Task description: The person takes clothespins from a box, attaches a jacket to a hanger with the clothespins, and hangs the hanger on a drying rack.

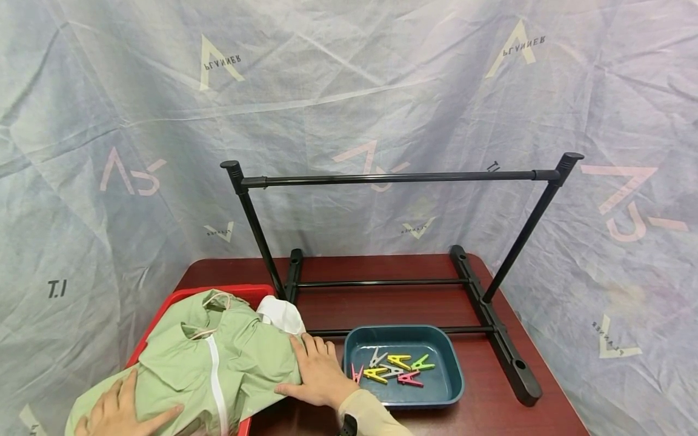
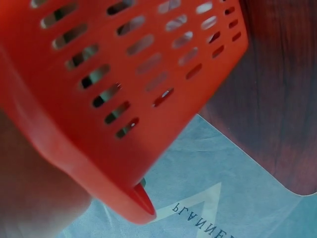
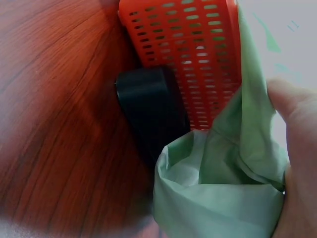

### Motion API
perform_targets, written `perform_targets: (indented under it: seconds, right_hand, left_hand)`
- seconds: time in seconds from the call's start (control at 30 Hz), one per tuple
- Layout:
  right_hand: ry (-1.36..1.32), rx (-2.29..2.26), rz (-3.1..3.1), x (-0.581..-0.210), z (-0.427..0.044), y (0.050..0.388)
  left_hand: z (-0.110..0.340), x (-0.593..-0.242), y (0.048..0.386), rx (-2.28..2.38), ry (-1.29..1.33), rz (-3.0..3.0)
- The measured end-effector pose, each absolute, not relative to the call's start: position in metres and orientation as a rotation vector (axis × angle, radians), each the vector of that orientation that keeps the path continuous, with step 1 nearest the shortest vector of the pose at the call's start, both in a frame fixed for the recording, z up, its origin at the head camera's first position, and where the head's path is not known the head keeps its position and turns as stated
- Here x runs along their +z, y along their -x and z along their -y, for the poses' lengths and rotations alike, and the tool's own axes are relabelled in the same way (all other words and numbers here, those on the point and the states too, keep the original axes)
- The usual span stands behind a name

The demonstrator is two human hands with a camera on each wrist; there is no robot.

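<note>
A light green garment (image 1: 245, 357) with a white zipper lies spread over the red basket (image 1: 155, 321), its collar toward the back. The left hand (image 1: 117, 412) rests on the garment's lower left part, fingers spread. On its right side lies the right hand (image 1: 319, 372), fingers extended over the sleeve. In the right wrist view, the green cloth (image 3: 223, 203) hangs in folds beside the right hand (image 3: 302, 144), outside the basket wall (image 3: 198, 59). The left wrist view shows mostly the basket's slotted side (image 2: 163, 74), with a blurred part of the left hand (image 2: 34, 183) below its rim.
A white cloth (image 1: 280, 313) shows at the basket's back right. A blue tray (image 1: 403, 399) holds several coloured clothespins (image 1: 399, 362). Behind it a black rack (image 1: 403, 178) stands on the dark red table (image 1: 376, 309). A printed grey sheet (image 1: 349, 91) hangs behind.
</note>
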State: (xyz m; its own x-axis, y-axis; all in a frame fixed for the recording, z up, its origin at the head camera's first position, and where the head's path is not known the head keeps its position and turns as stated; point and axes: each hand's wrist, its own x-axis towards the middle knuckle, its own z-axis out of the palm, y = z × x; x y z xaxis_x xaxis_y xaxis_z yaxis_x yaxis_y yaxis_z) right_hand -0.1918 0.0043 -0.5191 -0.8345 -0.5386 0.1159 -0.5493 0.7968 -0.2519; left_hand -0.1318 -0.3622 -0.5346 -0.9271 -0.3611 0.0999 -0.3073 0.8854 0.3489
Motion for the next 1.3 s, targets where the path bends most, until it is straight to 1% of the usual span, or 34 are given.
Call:
perform_targets:
  seconds: [0.67, 0.97, 1.3]
  right_hand:
    - [-0.807, 0.464, 2.956, -0.522, -0.002, 0.194]
    - [-0.749, 0.521, 2.923, -0.525, 0.000, 0.193]
    - [-0.702, 0.538, 2.791, -0.528, 0.002, 0.193]
  left_hand:
    - [0.358, -0.541, 0.130, -0.442, -0.460, 2.808]
    - [0.355, -0.532, 0.134, -0.474, -0.567, 2.880]
    - [0.353, -0.525, 0.132, -0.461, -0.515, 2.855]
